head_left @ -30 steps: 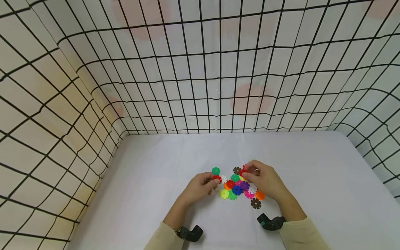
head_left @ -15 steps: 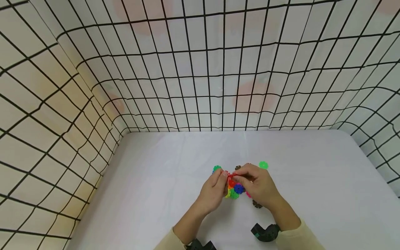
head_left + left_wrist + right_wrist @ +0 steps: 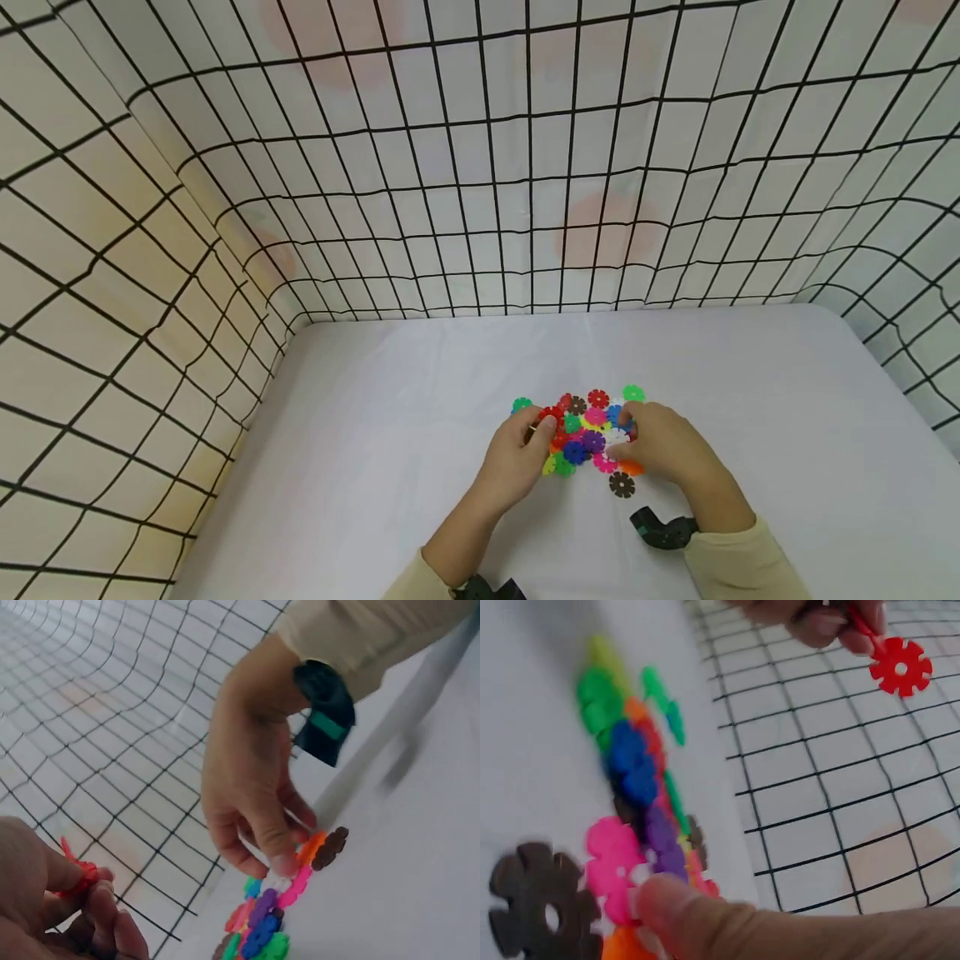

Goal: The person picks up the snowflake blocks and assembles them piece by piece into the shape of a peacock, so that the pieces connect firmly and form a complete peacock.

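My left hand [image 3: 510,462] pinches red notched plastic discs [image 3: 900,667] above the left side of a loose heap. One red disc stands at an angle to another, apparently slotted together. My right hand [image 3: 666,446] is at the heap's right side, thumb and forefinger apart. In the right wrist view its thumb [image 3: 679,904] lies over a white disc, beside a pink disc [image 3: 615,862]. Purple [image 3: 592,441], dark blue [image 3: 575,452] and green discs lie between the hands. Whether the right fingertips grip any disc is hidden.
A brown disc [image 3: 622,484] lies at the heap's near edge, and a light green disc [image 3: 633,392] at its far right. A white cloth covers the table [image 3: 375,400]. Black wire mesh [image 3: 531,208] stands behind and along the sides.
My right hand brought a red disc to the left hand's red piece, then let go and went back right to the heap. The left hand moved right and now keeps the red discs.
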Tool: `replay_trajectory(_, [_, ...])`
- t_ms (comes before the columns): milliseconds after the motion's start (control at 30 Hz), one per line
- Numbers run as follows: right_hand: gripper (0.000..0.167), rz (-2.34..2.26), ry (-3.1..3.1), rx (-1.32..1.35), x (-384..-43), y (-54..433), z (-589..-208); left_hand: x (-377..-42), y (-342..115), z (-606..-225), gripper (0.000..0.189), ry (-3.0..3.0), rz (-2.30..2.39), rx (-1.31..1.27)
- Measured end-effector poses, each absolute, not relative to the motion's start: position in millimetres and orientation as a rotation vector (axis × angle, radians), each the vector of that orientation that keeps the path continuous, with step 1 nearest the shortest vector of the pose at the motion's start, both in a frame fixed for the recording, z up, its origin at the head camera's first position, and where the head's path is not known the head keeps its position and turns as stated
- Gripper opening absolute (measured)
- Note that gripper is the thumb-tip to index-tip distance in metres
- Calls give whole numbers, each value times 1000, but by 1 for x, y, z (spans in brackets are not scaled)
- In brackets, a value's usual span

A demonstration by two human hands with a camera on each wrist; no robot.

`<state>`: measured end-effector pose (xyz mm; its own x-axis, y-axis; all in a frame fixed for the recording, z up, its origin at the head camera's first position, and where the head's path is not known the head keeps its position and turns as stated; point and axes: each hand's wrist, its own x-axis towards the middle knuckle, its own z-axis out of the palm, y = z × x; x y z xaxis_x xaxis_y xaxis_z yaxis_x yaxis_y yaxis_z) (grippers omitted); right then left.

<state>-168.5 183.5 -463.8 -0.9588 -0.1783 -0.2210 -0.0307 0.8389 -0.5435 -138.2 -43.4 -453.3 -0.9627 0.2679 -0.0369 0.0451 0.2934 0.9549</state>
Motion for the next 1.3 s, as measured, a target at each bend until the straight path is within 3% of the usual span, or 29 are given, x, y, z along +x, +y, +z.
replay_trajectory(100, [38,-695,2731,-164,-170,186,-470,-142,-46,-458,28,2292,1842,147])
replay_trajectory(367, [16,-795,2864,-229,-168,185,-461,-144,-41,-461,21,1996,2051,63])
replay_trajectory(467, [17,-1071,2887,-307,-164,183,-453,-143,-40,-459,20,1850,2117,15])
replay_trajectory(667, [15,-1588,2741,-750,-158,173,-448,-139,-40,-451,16,1629,2182,39])
replay_trajectory(933, [32,-1532,2906,-1059,-154,168,-443,-136,-41,-447,18,1685,2197,-4])
replay_trajectory(1300, [25,-1809,2697,-933,-154,157,-448,-137,-46,-442,16,1681,2185,56])
